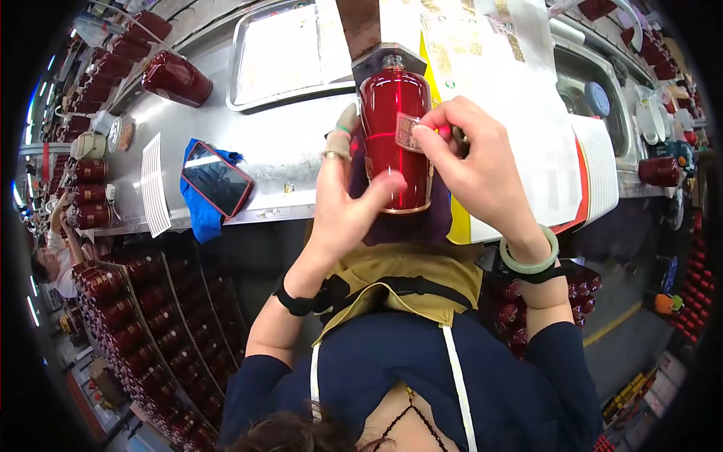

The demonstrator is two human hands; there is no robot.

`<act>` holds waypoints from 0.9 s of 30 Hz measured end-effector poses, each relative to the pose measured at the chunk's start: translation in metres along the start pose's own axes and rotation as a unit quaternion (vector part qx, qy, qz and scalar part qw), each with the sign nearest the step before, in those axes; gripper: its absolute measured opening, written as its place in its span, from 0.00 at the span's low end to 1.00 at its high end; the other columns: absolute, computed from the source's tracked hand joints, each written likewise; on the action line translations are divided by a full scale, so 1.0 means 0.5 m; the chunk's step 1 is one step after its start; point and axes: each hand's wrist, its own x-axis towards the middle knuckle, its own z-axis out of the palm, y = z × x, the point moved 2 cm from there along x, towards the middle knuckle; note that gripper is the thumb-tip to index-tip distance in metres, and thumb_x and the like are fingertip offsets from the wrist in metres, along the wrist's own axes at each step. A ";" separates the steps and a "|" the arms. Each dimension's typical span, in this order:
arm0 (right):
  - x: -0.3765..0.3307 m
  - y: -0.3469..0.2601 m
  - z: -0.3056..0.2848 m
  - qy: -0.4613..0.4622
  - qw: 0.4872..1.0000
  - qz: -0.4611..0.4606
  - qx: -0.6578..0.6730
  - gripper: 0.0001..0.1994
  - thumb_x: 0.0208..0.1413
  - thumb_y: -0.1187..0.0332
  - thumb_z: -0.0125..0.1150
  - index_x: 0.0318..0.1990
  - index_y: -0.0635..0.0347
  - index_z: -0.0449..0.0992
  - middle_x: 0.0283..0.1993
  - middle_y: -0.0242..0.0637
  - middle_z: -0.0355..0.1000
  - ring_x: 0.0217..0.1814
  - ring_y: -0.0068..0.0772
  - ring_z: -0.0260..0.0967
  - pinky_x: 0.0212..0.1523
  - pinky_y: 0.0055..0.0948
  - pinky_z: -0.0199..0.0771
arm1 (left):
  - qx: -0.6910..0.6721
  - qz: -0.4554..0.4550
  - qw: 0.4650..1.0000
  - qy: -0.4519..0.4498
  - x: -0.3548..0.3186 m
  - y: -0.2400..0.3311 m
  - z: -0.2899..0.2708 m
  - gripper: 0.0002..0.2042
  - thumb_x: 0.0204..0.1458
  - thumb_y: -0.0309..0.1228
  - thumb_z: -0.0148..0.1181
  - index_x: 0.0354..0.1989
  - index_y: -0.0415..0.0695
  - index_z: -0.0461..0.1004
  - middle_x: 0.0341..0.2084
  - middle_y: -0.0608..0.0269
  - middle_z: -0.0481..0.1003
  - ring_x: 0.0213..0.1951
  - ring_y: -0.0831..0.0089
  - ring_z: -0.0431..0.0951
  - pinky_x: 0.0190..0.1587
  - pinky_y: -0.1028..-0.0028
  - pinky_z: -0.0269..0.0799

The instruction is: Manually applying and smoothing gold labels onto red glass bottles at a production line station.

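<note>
A glossy red glass bottle (385, 173) lies in front of me, neck pointing away, against a metal holder (407, 63). A thin bright red line crosses its body. My left hand (348, 188) grips the bottle's left side, thumb over the front near its base and fingers along the side; finger covers sit on some fingertips. Between the thumb and forefinger of my right hand (474, 154) is a small translucent label with a printed pattern (407, 132), held at the bottle's right face. Whether its edge sticks to the glass I cannot tell.
Left on the metal bench are a phone (218, 179) on a blue cloth (203, 218), a strip sheet (155, 187), another red bottle (177, 78) and a metal tray (239, 68). Label sheets (520, 143) lie right, before a sink (599, 98). Racked red bottles (143, 324) stand lower left.
</note>
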 end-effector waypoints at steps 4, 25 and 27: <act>0.015 0.019 0.016 0.001 0.997 -0.038 -0.060 0.06 0.59 0.71 0.66 0.36 0.65 0.79 0.34 0.44 0.75 0.32 0.40 0.74 0.36 0.37 0.74 | -0.093 -0.059 0.994 0.025 0.049 0.004 0.019 0.32 0.67 0.27 0.59 0.74 0.32 0.52 0.64 0.48 0.69 0.63 0.67 0.73 0.65 0.66 0.72; 0.007 0.120 0.066 0.035 0.942 0.167 0.290 0.16 0.60 0.62 0.75 0.42 0.59 0.72 0.32 0.19 0.59 0.33 0.12 0.55 0.33 0.17 0.60 | -0.142 -0.116 0.982 0.044 0.070 -0.004 0.015 0.30 0.68 0.28 0.59 0.74 0.35 0.56 0.64 0.52 0.71 0.61 0.71 0.75 0.63 0.68 0.73; 0.007 0.121 0.068 0.037 0.941 0.173 0.287 0.17 0.60 0.62 0.75 0.42 0.59 0.72 0.32 0.19 0.59 0.33 0.12 0.55 0.33 0.17 0.59 | -0.144 -0.113 0.982 0.046 0.070 -0.006 0.015 0.30 0.68 0.28 0.59 0.74 0.35 0.56 0.64 0.52 0.71 0.61 0.71 0.75 0.63 0.68 0.73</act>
